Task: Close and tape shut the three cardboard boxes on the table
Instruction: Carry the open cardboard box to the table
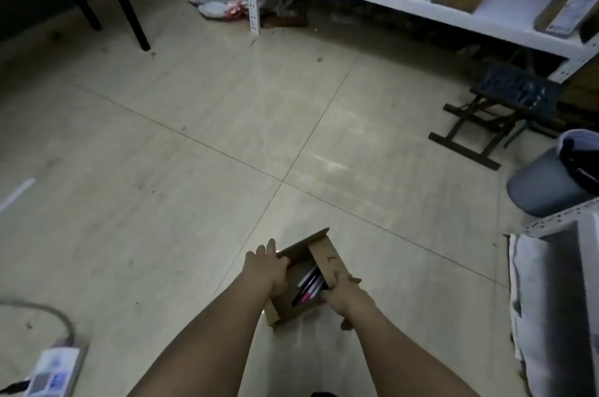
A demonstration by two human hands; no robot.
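One open cardboard box (299, 280) gripped by left hand (267, 268), right hand (345, 297), several pens (309, 288) inside

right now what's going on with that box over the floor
A person holds a small open cardboard box in both hands above the tiled floor. The left hand grips its left side and flap, and the right hand grips the right flap. Pens lie inside. The flaps are not folded shut and no tape shows on it. No table with boxes is in view.
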